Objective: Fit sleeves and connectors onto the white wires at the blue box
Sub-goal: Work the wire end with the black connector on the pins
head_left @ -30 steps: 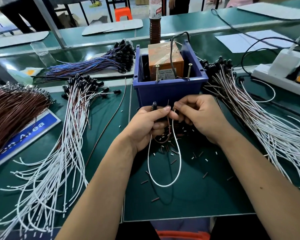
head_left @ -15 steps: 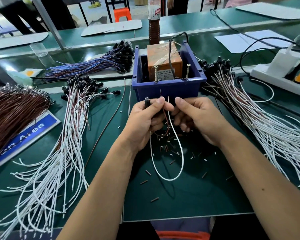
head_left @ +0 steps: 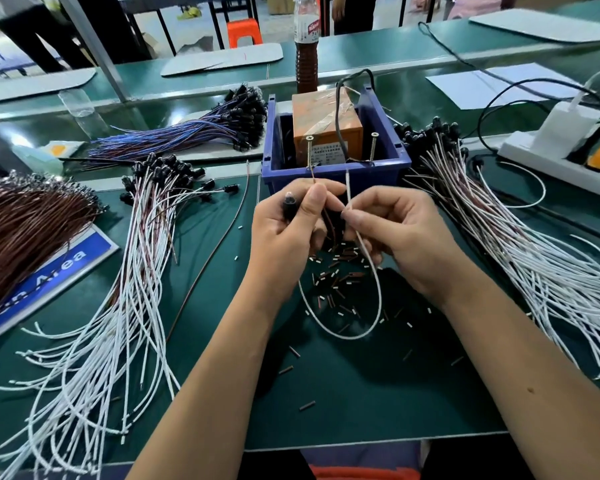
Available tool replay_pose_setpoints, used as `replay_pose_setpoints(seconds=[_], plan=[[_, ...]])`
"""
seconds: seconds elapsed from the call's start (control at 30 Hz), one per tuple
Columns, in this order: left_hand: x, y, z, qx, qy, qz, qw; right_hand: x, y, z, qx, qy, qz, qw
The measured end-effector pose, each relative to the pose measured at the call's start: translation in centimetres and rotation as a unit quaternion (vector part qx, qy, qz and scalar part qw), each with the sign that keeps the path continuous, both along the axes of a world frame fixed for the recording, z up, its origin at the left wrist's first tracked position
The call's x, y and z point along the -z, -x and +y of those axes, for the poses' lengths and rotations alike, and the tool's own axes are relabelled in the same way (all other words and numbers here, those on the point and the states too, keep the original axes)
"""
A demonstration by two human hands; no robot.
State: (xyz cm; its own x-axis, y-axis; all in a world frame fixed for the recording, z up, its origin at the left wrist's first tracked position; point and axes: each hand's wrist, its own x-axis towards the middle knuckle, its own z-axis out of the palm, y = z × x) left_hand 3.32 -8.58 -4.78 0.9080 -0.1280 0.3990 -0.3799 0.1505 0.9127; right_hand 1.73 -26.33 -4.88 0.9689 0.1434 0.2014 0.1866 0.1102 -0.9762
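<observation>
Just in front of the blue box (head_left: 336,176), both hands raised over the green mat (head_left: 361,393). Left hand (head_left: 284,230) curled round a black connector (head_left: 288,204), thumb pinching a thin brown wire (head_left: 314,174) that sticks up past the box's front wall. Right hand (head_left: 400,230) pinching a white wire (head_left: 349,181) between thumb and forefinger, tip pointing up, the rest hanging in a loop (head_left: 343,332) down to the mat. Beneath the hands, scattered short sleeves (head_left: 340,282), brown and white, partly hidden by the fingers. Inside the box, an orange block (head_left: 323,114) wrapped in tape, two upright screws (head_left: 309,150) at its front, a black cable (head_left: 338,95) arching over it. Behind the box, a bottle (head_left: 306,57) of brown liquid. Left of the hands, a fan of white wires with black ends (head_left: 118,289); farther left, a brown bundle (head_left: 18,230) lying on a blue sign (head_left: 59,268); behind, a blue-purple bundle (head_left: 187,133). Right of the box, another heap of white wires (head_left: 520,244), crowding close to the right forearm. Far right, a white power strip (head_left: 561,157) with plugs.
</observation>
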Motion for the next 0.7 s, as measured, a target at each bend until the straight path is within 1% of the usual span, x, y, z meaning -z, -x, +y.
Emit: replay_pose_setpoints(seconds=[0.07,0.13,0.23,0.3,0.37,0.47,0.6,0.7], plan=[[-0.1,0.0,-0.1,-0.030,0.006,-0.019,0.999,0.0,0.0,-0.2,0.063,0.013,-0.060,0.996],[-0.1,0.1,-0.2,-0.062,0.008,-0.033,0.998,-0.1,0.0,0.0,0.126,0.029,-0.127,0.983],[0.1,-0.1,-0.4,-0.138,-0.008,-0.036,0.990,0.0,0.0,0.4,0.243,0.062,-0.205,0.946],[0.2,-0.3,-0.6,-0.185,-0.015,-0.046,0.982,0.1,-0.1,0.5,0.316,0.083,-0.226,0.918],[0.2,-0.3,-0.7,-0.203,-0.007,-0.055,0.978,0.3,-0.2,0.4,0.361,0.099,-0.226,0.899],[0.2,-0.3,-0.7,-0.224,0.007,-0.074,0.972,0.5,-0.3,0.5,0.388,0.132,-0.224,0.884],[0.3,-0.5,-0.6,-0.265,-0.008,-0.088,0.960,0.6,-0.3,0.7,0.393,0.171,-0.232,0.873],[0.5,-0.5,-0.6,-0.287,-0.027,-0.093,0.953,0.6,-0.3,0.9,0.392,0.182,-0.248,0.867]])
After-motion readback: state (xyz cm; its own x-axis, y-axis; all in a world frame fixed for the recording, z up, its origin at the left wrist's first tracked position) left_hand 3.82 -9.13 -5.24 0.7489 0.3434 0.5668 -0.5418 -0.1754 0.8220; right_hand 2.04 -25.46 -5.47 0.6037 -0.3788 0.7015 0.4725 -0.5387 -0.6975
